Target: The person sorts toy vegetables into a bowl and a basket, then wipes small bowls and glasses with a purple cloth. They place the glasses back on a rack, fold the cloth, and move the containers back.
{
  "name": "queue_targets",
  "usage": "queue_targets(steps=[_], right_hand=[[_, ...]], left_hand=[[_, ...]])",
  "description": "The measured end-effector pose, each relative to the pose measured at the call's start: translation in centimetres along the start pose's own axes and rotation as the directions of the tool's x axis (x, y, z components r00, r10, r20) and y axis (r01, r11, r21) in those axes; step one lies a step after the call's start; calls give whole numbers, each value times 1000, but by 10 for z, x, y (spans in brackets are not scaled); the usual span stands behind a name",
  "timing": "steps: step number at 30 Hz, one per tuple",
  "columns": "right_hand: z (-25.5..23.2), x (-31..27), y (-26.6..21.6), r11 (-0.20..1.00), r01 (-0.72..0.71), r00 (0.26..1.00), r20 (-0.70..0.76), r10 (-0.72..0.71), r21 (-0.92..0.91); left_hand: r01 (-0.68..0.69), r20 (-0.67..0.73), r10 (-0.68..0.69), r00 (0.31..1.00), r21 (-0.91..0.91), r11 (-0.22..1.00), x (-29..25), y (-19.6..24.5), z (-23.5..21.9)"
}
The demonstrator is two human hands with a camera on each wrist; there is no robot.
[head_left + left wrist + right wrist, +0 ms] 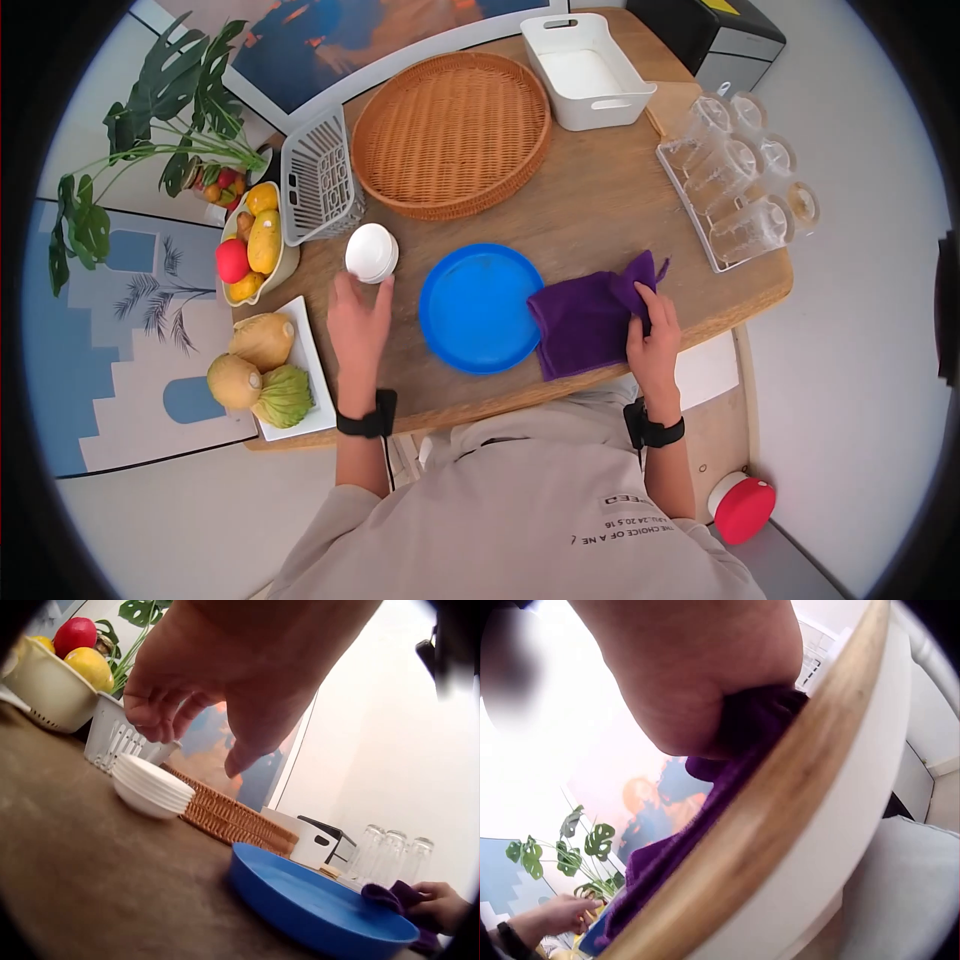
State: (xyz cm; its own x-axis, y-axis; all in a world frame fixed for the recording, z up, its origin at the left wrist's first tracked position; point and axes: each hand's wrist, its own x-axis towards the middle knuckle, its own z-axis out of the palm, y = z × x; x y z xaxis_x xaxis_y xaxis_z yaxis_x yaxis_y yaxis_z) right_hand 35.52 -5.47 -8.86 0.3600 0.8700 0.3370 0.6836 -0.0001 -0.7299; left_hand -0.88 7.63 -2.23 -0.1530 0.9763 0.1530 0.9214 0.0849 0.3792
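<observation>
A small stack of white bowls [371,253] stands on the table left of a round blue plate [480,308]. My left hand [360,320] is at the near side of the stack, thumb and fingers apart. In the left wrist view this hand [225,682] hovers above the bowls [152,787] with nothing in its grasp. To the right of the plate a purple cloth [580,325] lies partly spread, one edge against the plate's rim. My right hand [655,340] grips the cloth's bunched right corner; in the right wrist view purple fabric [757,720] shows under the palm.
Behind stand a grey basket [318,175], a round wicker tray [450,130] and a white bin [588,75]. Several upturned glasses [735,170] fill a rack at right. Fruit in a bowl [285,270] and vegetables on a white tray [318,375] are at left. The table's rounded edge [720,305] is near my right hand.
</observation>
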Motion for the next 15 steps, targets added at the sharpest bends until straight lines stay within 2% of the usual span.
queue_targets(steps=[1, 2, 4, 5, 6, 8, 11, 14, 15], right_hand=[[3, -4, 3, 999, 33, 999, -14, -34, -23], [6, -6, 6, 997, 66, 997, -30, -68, -48], [10, -8, 10, 991, 106, 992, -61, -111, -75], [11, -6, 12, 990, 114, 990, -77, -120, -78], [11, -6, 13, 989, 123, 987, -95, -130, -83], [11, -6, 15, 994, 97, 991, -88, -101, -49], [12, -5, 13, 995, 91, 990, -108, -94, -31], [12, -6, 13, 996, 83, 989, -119, -84, -18], [13, -7, 13, 997, 76, 990, -120, -76, -11]], left_hand=[[-158, -89, 164, 982, 74, 985, 15, -13, 9], [-306, -163, 331, 930, 159, 939, 27, -20, 14], [-147, 15, 147, 989, 195, 970, 44, -5, 17], [-73, 99, 52, 994, 222, 972, 51, 2, 19], [-51, 128, 24, 991, 212, 976, 60, 1, 27], [-9, 190, -28, 981, 193, 981, 78, -12, 46], [9, 277, -44, 960, 128, 992, 88, -14, 44], [-10, 319, -37, 947, 145, 989, 91, -14, 39], [-27, 295, -15, 955, 137, 990, 88, -14, 38]])
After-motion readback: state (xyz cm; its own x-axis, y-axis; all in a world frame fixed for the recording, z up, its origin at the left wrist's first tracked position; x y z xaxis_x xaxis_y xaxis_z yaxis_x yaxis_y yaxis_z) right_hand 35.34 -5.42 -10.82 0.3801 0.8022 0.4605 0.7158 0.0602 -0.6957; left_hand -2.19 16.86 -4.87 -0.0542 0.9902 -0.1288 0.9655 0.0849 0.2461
